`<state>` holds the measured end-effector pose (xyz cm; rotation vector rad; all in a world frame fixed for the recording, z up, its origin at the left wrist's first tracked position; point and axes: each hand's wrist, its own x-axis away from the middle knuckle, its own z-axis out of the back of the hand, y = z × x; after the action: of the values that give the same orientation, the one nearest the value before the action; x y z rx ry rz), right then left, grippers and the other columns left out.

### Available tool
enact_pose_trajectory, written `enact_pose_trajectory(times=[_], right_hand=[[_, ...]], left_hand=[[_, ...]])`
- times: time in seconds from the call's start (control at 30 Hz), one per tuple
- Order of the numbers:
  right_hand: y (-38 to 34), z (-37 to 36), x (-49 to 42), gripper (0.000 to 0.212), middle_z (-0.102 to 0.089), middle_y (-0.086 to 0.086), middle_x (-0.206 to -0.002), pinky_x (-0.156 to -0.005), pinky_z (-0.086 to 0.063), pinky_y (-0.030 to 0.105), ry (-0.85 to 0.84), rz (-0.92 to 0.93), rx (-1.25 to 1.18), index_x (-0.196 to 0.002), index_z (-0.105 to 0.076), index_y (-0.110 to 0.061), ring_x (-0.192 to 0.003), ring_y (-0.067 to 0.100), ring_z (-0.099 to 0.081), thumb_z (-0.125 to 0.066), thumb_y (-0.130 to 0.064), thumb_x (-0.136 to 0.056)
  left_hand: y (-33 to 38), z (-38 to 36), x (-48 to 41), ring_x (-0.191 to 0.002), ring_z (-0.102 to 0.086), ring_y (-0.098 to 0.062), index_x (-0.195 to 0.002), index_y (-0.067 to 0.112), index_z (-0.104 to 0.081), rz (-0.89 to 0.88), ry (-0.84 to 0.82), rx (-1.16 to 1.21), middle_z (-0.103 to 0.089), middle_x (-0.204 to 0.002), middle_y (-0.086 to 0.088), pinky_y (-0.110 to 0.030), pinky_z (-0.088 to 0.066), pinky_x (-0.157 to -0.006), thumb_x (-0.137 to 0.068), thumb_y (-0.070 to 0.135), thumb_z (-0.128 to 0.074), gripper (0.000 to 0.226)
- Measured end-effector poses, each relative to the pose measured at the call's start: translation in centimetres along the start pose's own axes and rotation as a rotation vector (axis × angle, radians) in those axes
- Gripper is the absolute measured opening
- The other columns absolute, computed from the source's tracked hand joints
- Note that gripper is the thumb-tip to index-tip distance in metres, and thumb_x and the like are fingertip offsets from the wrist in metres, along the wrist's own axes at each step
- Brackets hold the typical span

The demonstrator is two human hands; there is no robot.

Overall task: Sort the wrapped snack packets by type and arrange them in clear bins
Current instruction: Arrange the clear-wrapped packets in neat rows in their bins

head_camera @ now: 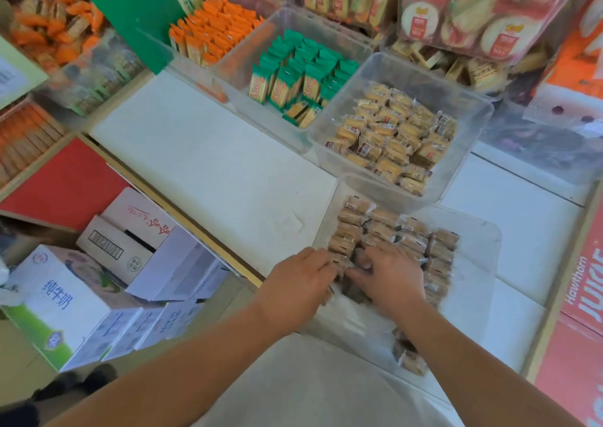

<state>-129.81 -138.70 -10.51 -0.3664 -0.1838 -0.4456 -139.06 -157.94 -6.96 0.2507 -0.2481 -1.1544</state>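
The nearest clear bin [479, 263] on the white shelf holds rows of brown wrapped snack packets [391, 231]. Both my hands are inside it at its left part. My left hand [300, 283] has its fingers curled over packets at the left rim. My right hand [385, 276] lies beside it, fingers bent down onto the packets in the middle. What each hand holds is blurred and hidden under the fingers. A few loose brown packets [408, 358] lie at the bin's near corner.
Behind it stands a clear bin [470, 100] of yellow wrapped cakes, then a bin [248, 51] of green packets and one of orange packets [212, 35]. Bare white shelf [212, 165] lies to the left. Cardboard boxes [98, 280] sit on the floor at left, red juice cartons [584, 296] at right.
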Motion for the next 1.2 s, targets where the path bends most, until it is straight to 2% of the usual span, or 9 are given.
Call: enact_pose_trajectory(times=[0.17, 0.27, 0.37, 0.6, 0.7, 0.87, 0.97, 1.1, 1.2], right_hand=[[1.8, 1.6, 2.9, 0.018, -0.060, -0.019, -0.077, -0.057, -0.048, 0.019, 0.003, 0.010, -0.250, -0.080, -0.067, -0.033, -0.071, 0.000, -0.058, -0.077, -0.048, -0.084], [3.4, 2.4, 5.5, 0.015, -0.062, -0.020, -0.074, -0.063, -0.053, 0.025, -0.004, -0.067, -0.388, -0.079, -0.068, -0.039, -0.069, -0.002, -0.059, -0.082, -0.041, -0.081], [5.7, 2.3, 8.1, 0.018, -0.063, -0.021, -0.070, -0.063, -0.054, 0.029, 0.121, 0.032, -0.201, -0.078, -0.071, -0.035, -0.064, 0.004, -0.059, -0.089, -0.033, -0.075], [6.6, 0.8, 10.7, 0.032, -0.066, -0.018, -0.078, -0.092, -0.037, 0.028, -0.254, 0.083, 0.208, -0.079, -0.066, -0.039, -0.072, 0.006, -0.049, -0.055, -0.067, -0.070], [6.2, 0.3, 11.2, 0.026, -0.071, -0.015, -0.080, -0.084, -0.038, 0.029, -0.238, 0.052, 0.290, -0.084, -0.073, -0.036, -0.079, 0.010, -0.060, -0.059, -0.056, -0.078], [5.5, 0.1, 12.3, 0.014, -0.064, -0.008, -0.079, -0.054, -0.044, 0.027, -0.149, 0.066, 0.271, -0.081, -0.069, -0.031, -0.058, 0.019, -0.062, -0.077, -0.042, -0.082], [5.8, 0.1, 12.4, 0.022, -0.059, -0.009, -0.109, -0.070, -0.051, 0.029, -0.255, 0.045, 0.220, -0.109, -0.066, -0.034, -0.089, 0.019, -0.066, -0.045, -0.041, -0.105], [6.1, 0.5, 11.7, 0.019, -0.058, -0.011, -0.113, -0.081, -0.055, 0.029, -0.341, 0.031, 0.139, -0.114, -0.069, -0.036, -0.098, 0.013, -0.064, -0.059, -0.033, -0.098], [6.0, 1.1, 11.9, 0.026, -0.061, -0.015, -0.114, -0.081, -0.053, 0.025, -0.320, 0.049, 0.163, -0.120, -0.067, -0.040, -0.103, 0.009, -0.062, -0.060, -0.032, -0.096]], left_hand=[[1.5, -0.6, -1.0, -0.118, -0.050, -0.030, -0.118, 0.009, -0.064, -0.075, -0.377, -0.236, -0.058, -0.121, -0.010, -0.039, -0.041, -0.079, -0.090, 0.001, -0.057, 0.030], [1.0, -0.7, -1.8, -0.098, -0.057, -0.023, -0.083, 0.020, -0.071, -0.207, -0.386, -0.421, -0.066, -0.083, 0.001, -0.037, -0.043, -0.081, -0.070, 0.014, -0.082, 0.018], [0.3, -1.3, -2.4, -0.085, -0.053, -0.020, -0.060, 0.023, -0.066, -0.205, -0.348, -0.434, -0.060, -0.060, 0.006, -0.037, -0.043, -0.083, -0.049, 0.016, -0.092, 0.029], [0.7, -2.0, -3.3, -0.115, -0.047, -0.028, -0.114, 0.015, -0.062, -0.060, -0.204, -0.498, -0.063, -0.108, -0.004, -0.049, -0.024, -0.110, -0.085, 0.011, -0.062, 0.030], [0.7, -1.4, -2.8, -0.101, -0.054, -0.026, -0.101, 0.020, -0.069, -0.049, -0.134, -0.430, -0.063, -0.094, 0.001, -0.046, -0.028, -0.106, -0.071, 0.015, -0.077, 0.031], [-0.2, -1.4, -1.0, -0.080, -0.051, -0.022, -0.075, 0.019, -0.069, -0.080, 0.030, -0.284, -0.058, -0.074, 0.004, -0.040, -0.040, -0.085, -0.062, 0.013, -0.085, 0.021], [0.7, -1.5, 0.2, -0.077, -0.053, -0.022, -0.074, 0.019, -0.068, -0.095, 0.048, -0.187, -0.058, -0.072, 0.005, -0.037, -0.041, -0.082, -0.066, 0.015, -0.084, 0.018], [2.2, -1.8, 1.2, -0.079, -0.053, -0.019, -0.072, 0.020, -0.068, -0.083, 0.045, -0.044, -0.060, -0.074, 0.006, -0.035, -0.047, -0.084, -0.070, 0.018, -0.083, 0.016], [3.8, -2.3, 2.1, -0.097, -0.057, -0.015, -0.095, 0.020, -0.073, 0.031, -0.058, 0.184, -0.068, -0.095, 0.006, -0.034, -0.053, -0.085, -0.086, 0.028, -0.076, 0.012]])
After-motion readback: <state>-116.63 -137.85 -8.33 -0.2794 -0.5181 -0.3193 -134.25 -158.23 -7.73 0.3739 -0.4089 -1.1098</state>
